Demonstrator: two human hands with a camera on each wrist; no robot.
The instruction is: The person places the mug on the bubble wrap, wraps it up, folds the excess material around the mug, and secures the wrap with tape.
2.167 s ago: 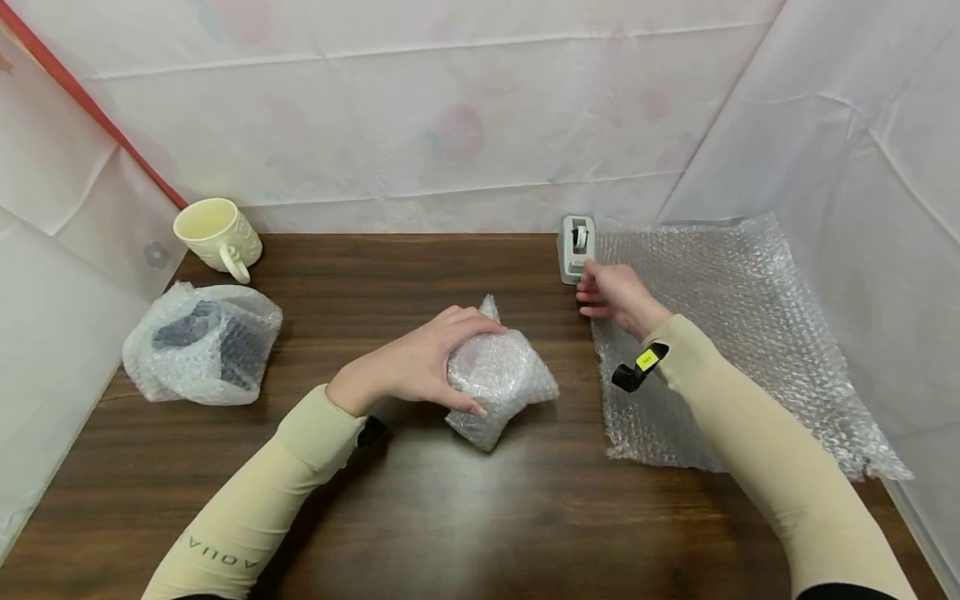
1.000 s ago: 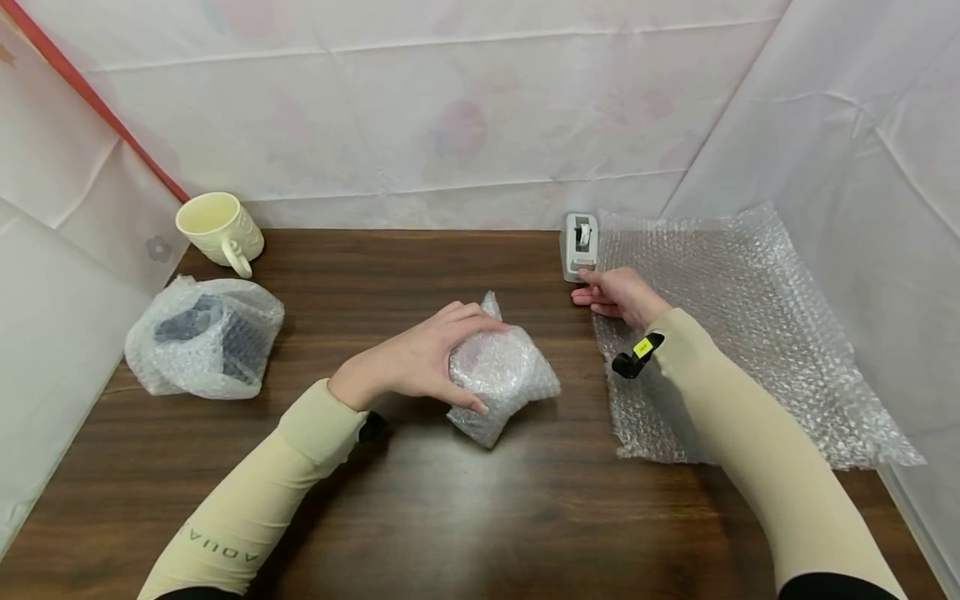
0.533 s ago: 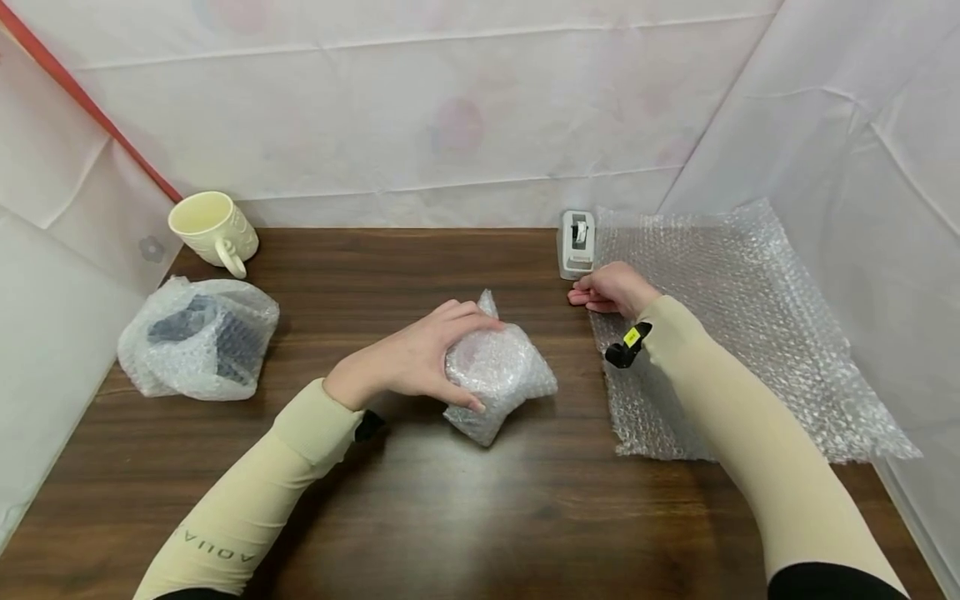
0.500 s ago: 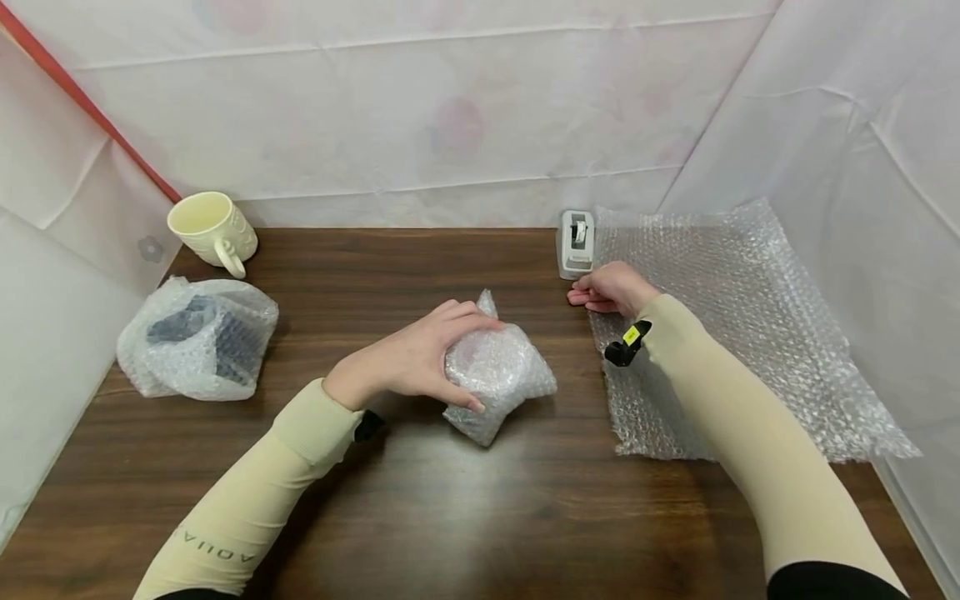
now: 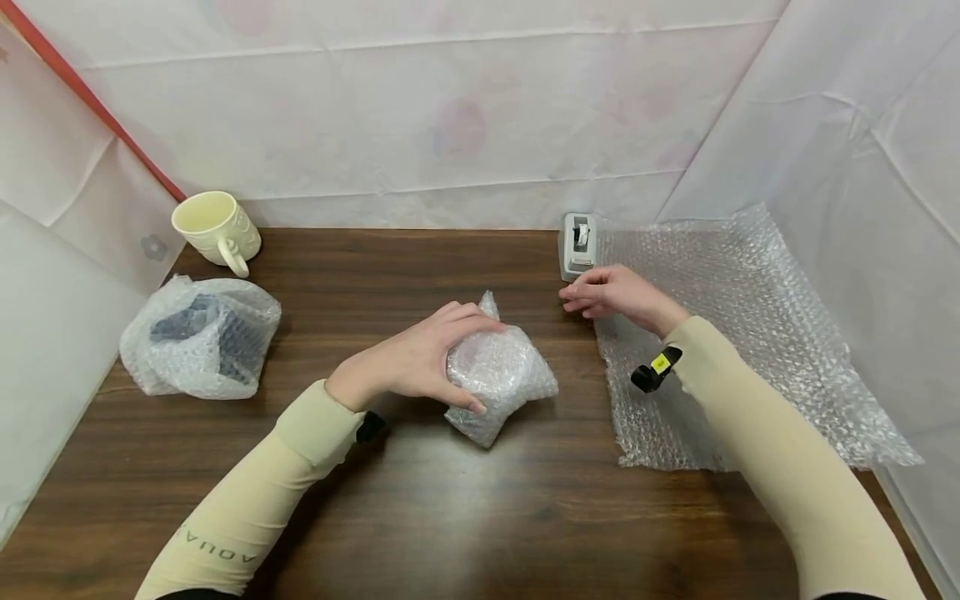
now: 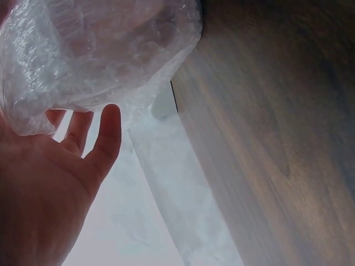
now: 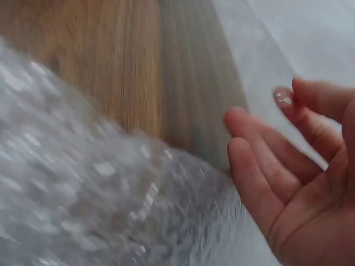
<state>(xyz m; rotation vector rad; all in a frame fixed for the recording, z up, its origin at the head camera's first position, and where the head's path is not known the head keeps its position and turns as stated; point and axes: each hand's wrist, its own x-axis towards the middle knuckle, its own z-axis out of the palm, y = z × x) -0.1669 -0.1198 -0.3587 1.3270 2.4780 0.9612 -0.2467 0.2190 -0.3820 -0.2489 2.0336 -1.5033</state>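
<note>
My left hand [image 5: 412,354] grips a round bundle wrapped in bubble wrap [image 5: 502,371] on the table, thumb in front and fingers curled over its far side. The same wrapped bundle [image 6: 111,50] fills the top of the left wrist view. Just in front of a grey tape dispenser [image 5: 578,247] hovers my right hand [image 5: 618,293], thumb and index finger pinched together. In the right wrist view a small shiny bit of clear tape [image 7: 284,100] shows at the index fingertip, and the other fingers are loosely extended.
A flat bubble wrap sheet [image 5: 750,333] covers the table's right side beneath the right forearm. At the left lies another bubble-wrapped bundle [image 5: 202,337] with something dark inside. Behind it a cream mug [image 5: 217,229] stands by the back curtain [image 5: 420,125].
My right hand has come off the front of the tape dispenser, drawn back slightly toward me, and turned. The left hand and wrapped bundle have stayed in place.
</note>
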